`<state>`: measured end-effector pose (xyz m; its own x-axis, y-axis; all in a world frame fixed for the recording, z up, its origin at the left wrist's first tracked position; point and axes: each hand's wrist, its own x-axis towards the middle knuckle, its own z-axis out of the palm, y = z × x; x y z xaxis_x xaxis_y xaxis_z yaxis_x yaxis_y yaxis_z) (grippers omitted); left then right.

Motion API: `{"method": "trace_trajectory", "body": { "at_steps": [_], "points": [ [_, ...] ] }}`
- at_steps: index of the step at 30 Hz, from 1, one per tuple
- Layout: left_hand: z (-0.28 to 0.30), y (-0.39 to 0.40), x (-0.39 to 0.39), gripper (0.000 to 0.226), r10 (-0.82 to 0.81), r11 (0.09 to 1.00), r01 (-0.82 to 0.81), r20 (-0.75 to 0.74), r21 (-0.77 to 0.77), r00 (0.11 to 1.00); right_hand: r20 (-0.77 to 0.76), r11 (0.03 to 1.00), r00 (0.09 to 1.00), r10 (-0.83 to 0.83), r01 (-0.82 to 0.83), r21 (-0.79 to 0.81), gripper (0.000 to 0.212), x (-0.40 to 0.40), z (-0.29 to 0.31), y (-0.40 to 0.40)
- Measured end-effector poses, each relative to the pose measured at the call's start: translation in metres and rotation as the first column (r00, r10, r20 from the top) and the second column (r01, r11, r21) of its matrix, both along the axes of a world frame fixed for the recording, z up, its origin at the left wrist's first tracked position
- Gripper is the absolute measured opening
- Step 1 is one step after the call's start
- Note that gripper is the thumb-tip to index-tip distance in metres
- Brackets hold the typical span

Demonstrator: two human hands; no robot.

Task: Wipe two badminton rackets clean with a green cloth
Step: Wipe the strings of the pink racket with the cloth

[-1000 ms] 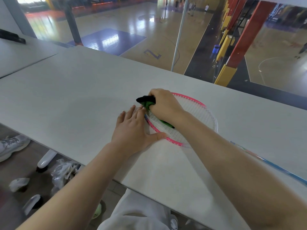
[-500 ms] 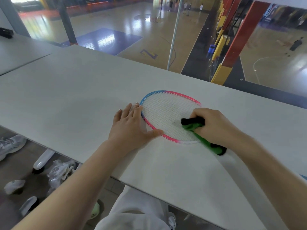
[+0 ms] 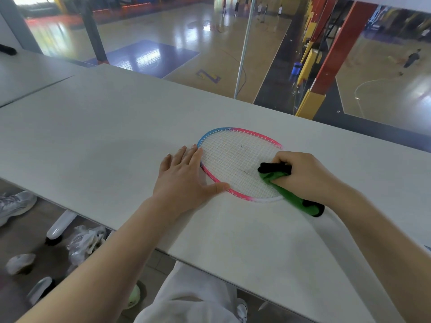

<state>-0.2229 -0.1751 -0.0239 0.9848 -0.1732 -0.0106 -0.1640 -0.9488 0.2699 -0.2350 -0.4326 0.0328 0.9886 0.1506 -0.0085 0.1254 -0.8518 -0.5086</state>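
Right hand (image 3: 303, 176): fingers curled around a bunched green cloth (image 3: 288, 194) with black edging, pressing it onto the strings at the racket head's throat end. Left hand (image 3: 184, 178): fingers straight, flat on the white table (image 3: 93, 136), thumb against the near rim. The badminton racket (image 3: 235, 164), frame pink and blue, lies flat on the table between both hands.
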Motion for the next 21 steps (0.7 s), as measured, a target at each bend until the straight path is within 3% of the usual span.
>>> {"method": "trace_trajectory", "body": {
  "at_steps": [8,21],
  "points": [
    [-0.002,0.002,-0.001,0.111,-0.012,1.0,0.013,0.055,-0.019,0.998,0.094,0.998,0.994,0.059,-0.058,-0.018,0.005,0.04,-0.007,0.061],
    [0.001,-0.001,-0.002,0.107,-0.028,0.999,0.027,0.063,0.019,0.998,0.16,0.993,0.98,0.121,-0.121,-0.007,0.018,0.098,-0.011,0.13]
  ]
}}
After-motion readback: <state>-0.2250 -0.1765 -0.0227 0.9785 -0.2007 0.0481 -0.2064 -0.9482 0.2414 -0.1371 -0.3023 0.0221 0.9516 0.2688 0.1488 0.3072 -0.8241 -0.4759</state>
